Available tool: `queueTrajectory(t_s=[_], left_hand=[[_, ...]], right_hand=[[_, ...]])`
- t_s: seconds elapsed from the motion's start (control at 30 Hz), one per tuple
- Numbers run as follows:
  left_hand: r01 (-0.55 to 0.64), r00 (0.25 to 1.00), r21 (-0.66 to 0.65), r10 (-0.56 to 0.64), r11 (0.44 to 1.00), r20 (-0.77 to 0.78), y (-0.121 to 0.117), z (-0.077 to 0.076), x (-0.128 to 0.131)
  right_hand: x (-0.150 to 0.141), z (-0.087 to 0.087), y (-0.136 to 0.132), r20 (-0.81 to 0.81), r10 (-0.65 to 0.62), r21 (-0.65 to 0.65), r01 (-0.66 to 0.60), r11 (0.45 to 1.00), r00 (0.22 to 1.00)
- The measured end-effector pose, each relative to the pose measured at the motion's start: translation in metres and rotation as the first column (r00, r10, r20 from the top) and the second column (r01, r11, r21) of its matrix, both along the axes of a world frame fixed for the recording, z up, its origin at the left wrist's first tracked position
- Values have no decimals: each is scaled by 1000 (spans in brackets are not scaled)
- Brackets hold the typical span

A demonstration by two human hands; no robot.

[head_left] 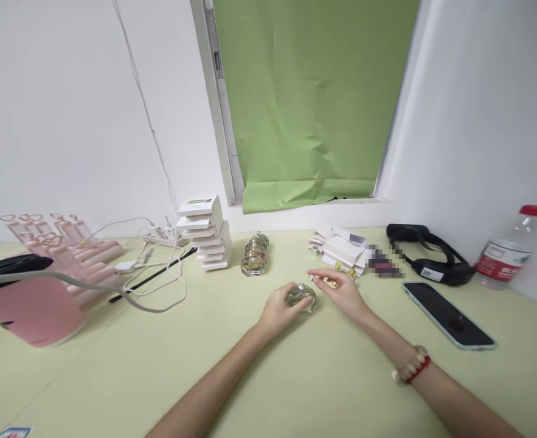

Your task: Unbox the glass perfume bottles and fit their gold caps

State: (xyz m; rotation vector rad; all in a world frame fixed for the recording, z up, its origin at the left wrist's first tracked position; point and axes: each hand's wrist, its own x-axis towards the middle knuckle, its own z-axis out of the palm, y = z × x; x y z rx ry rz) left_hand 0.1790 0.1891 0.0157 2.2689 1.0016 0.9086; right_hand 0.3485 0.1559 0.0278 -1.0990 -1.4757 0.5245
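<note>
Both bare hands meet near the middle of a pale green table [332, 389], palms turned toward each other. The left hand [278, 309] grips a rounded glass bottle [302, 297], its thumb laid across the near side and its fingers about the far side; whether the base touches the table cannot be told. A clear fitting rises from the bottle's top. The right hand [342, 295], just beside the bottle, holds a small white piece [312, 278] in a narrow pinch between thumb and fingertips; a beaded bracelet [412, 366] and a red band circle that wrist. Beyond the hands, a row of glass bottles [254, 260] runs away toward the wall, with a stack of white boxes [207, 237] to its left. Behind the right hand lies a pile of white cartons [341, 248] with small yellow pieces at its near edge. At right are a black headset [446, 272], a phone [449, 316] lying flat and an upright plastic bottle [503, 258] with a red cap. At left, a pink container [35, 307] stands before pink tubes [104, 255], 1 white cable [177, 304] looping past both. A green sheet [314, 103] covers the window.
</note>
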Motion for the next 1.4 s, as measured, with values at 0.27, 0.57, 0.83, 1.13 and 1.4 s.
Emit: queueTrajectory(t_s=[0.27,0.57,0.83,1.13,1.4], left_hand=[[37,971,46,-25,998,-239,-5,3,1],[145,975,-26,-147,989,-165,1,3,-2],[168,976,-76,-177,983,-127,5,0,-2],[181,976,-64,-187,981,-111,4,1,-2],[205,971,-63,-210,977,-111,3,3,-2]], right_hand=[[-3,4,-6,3,146,19,-146,989,989],[0,-1,-2,-32,172,-19,-173,985,985],[1,-7,2,-107,203,-48,-209,977,973],[0,0,-4,-53,191,-44,-193,980,980],[2,2,-4,0,225,-15,-225,974,974]])
